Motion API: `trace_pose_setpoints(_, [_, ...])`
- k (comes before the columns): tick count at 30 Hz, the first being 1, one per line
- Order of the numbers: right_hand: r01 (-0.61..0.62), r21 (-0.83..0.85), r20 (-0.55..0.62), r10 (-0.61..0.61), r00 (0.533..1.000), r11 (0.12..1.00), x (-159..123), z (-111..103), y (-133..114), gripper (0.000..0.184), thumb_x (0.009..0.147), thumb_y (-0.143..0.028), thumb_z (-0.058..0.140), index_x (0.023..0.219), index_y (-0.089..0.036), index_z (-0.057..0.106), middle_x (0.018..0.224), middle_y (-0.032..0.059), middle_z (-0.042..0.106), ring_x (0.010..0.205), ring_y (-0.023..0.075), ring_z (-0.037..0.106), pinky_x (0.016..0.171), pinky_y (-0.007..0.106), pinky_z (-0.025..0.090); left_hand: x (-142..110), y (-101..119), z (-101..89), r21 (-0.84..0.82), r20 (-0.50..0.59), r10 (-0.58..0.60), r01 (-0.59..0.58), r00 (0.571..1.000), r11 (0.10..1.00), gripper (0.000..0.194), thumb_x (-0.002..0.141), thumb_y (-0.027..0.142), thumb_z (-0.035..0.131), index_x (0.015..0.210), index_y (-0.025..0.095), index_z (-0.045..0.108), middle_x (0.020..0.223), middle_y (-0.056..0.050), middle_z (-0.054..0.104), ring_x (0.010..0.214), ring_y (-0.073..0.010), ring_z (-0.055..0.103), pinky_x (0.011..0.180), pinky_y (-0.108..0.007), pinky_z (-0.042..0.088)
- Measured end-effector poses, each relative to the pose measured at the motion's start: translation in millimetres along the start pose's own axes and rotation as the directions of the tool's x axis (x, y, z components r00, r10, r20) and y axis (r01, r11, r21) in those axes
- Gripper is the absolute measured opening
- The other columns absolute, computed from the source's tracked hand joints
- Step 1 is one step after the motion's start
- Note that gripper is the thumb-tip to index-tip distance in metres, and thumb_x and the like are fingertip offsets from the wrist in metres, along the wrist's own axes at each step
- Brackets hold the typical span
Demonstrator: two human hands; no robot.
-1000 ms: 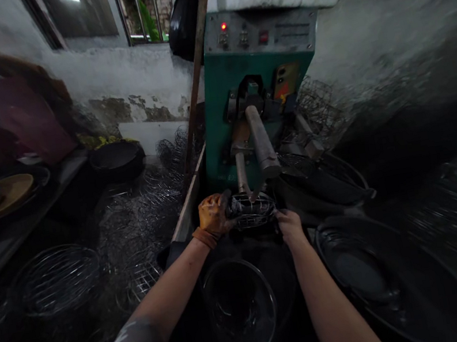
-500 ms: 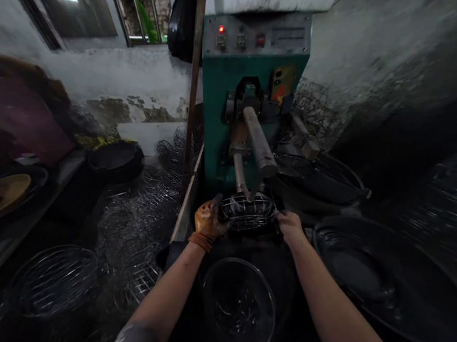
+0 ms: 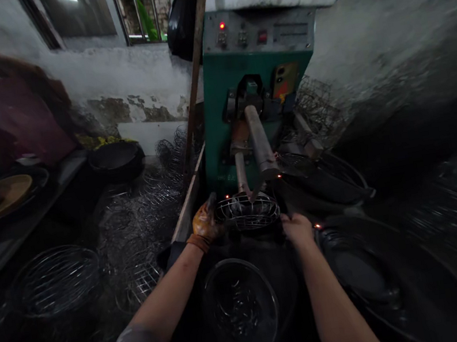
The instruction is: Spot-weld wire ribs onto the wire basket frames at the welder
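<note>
A small round wire basket (image 3: 249, 212) is under the machine's lower electrode arm (image 3: 241, 172), whose bent tip reaches its top. My left hand (image 3: 205, 225), in a stained orange-brown glove, is closed on the basket's left side, thumb at the upper edge. My bare right hand (image 3: 298, 229) is at the basket's right edge with its fingers pinched together; whatever is between them is too small and dark to make out. Close to me, below the basket, a clear bowl (image 3: 271, 298) holds several small curved metal pieces (image 3: 239, 309).
The green welding machine (image 3: 219, 91) stands ahead, its thick upper arm (image 3: 259, 136) jutting toward me. Wide dark pans (image 3: 430, 277) are at the right. Wire racks (image 3: 56, 278) and tangled wire fill the left floor. A wooden board (image 3: 191, 197) edges the machine's left side.
Small orange sparks have appeared around the basket, the upper arm and my right hand. My right hand has shifted slightly right and down; my left has moved slightly left.
</note>
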State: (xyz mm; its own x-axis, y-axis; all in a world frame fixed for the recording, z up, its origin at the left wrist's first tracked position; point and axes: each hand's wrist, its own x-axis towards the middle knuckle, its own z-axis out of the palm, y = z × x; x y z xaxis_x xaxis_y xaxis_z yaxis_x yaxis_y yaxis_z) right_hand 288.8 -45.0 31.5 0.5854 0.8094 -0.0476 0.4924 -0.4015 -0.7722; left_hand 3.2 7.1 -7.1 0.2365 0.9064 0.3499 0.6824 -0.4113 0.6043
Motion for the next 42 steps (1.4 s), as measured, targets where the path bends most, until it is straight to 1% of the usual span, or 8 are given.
trace_pose_setpoints(2, [0.191,-0.141,-0.028,-0.197,0.98,0.971,-18.8,0.5,-17.2,0.021,0.088,-0.033,0.064,0.071,-0.021,0.07,0.068,0.0123,0.07,0.077,0.0305,0.07,0.071,0.036,0.049,-0.8,-5.5,0.8,-0.016,0.071,-0.078,0.079,0.994,0.997,0.092,0.075,0.048,0.082,0.157,0.019,0.051,0.145,-0.016,0.068,0.13,-0.0354,0.068,0.11,-0.049,0.058])
trace_pose_setpoints(5, [0.413,-0.285,0.147,-0.386,0.911,0.865,-52.8,18.6,-53.9,0.027,0.098,-0.034,0.058,0.097,-0.016,0.078,0.083,0.0169,0.077,0.08,0.0305,0.074,0.075,0.036,0.05,0.0,-4.9,0.0,-0.015,0.058,-0.086,0.087,0.995,0.996,0.086,0.073,0.044,0.085,0.151,0.019,0.058,0.135,-0.014,0.074,0.122,-0.0342,0.072,0.104,-0.047,0.06])
trace_pose_setpoints(8, [0.395,-0.404,0.245,-0.318,0.916,0.825,-74.8,37.5,-83.8,0.03,0.103,-0.029,0.055,0.114,-0.012,0.077,0.087,0.0186,0.079,0.079,0.0305,0.075,0.073,0.035,0.049,0.5,2.2,-5.5,0.007,0.022,-0.017,0.017,1.0,1.0,0.079,0.074,0.042,0.084,0.146,0.017,0.062,0.133,-0.016,0.074,0.121,-0.0342,0.072,0.105,-0.047,0.06])
trace_pose_setpoints(11, [0.341,-0.459,0.226,-0.263,0.938,0.82,-78.3,38.5,-94.6,0.033,0.107,-0.026,0.05,0.122,-0.01,0.075,0.094,0.0207,0.08,0.084,0.0309,0.077,0.072,0.035,0.049,2.5,10.9,-12.6,0.052,0.049,0.084,-0.087,0.995,0.995,0.08,0.074,0.04,0.083,0.147,0.017,0.06,0.137,-0.017,0.072,0.125,-0.0348,0.07,0.108,-0.048,0.058])
trace_pose_setpoints(17, [0.234,-0.548,0.195,-0.15,0.969,0.803,-67.0,19.1,-97.5,0.032,0.109,-0.025,0.049,0.116,-0.011,0.076,0.099,0.0187,0.08,0.092,0.0281,0.078,0.077,0.031,0.051,15.9,30.2,-13.5,0.155,0.102,0.128,-0.143,0.986,0.978,0.083,0.077,0.047,0.079,0.15,0.014,0.056,0.132,-0.018,0.072,0.122,-0.0369,0.069,0.107,-0.05,0.057])
trace_pose_setpoints(26, [0.198,-0.567,0.219,-0.085,0.972,0.799,-55.8,18.0,-97.2,0.037,0.111,-0.026,0.044,0.121,-0.011,0.077,0.11,0.0186,0.08,0.103,0.0267,0.077,0.085,0.03,0.053,24.9,33.6,-7.8,0.215,0.108,0.175,-0.194,0.979,0.957,0.078,0.086,0.054,0.072,0.15,0.014,0.055,0.132,-0.017,0.072,0.12,-0.0362,0.069,0.105,-0.05,0.056])
trace_pose_setpoints(32, [0.203,-0.559,0.231,-0.084,0.969,0.804,-55.7,17.0,-97.1,0.037,0.11,-0.028,0.046,0.12,-0.013,0.078,0.108,0.0169,0.081,0.1,0.0262,0.077,0.081,0.029,0.051,25.9,33.8,-8.9,0.224,0.061,0.212,-0.221,0.975,0.949,0.081,0.086,0.061,0.072,0.151,0.015,0.056,0.13,-0.017,0.073,0.117,-0.0367,0.07,0.102,-0.051,0.057])
trace_pose_setpoints(42, [0.245,-0.569,0.237,-0.129,0.963,0.785,-53.5,19.2,-92.8,0.035,0.11,-0.025,0.046,0.115,-0.009,0.077,0.109,0.02,0.08,0.102,0.0266,0.076,0.082,0.029,0.05,29.9,46.4,-28.1,0.23,0.201,0.146,-0.192,0.969,0.954,0.068,0.085,0.052,0.072,0.143,0.018,0.061,0.125,-0.014,0.076,0.113,-0.0335,0.072,0.096,-0.044,0.057])
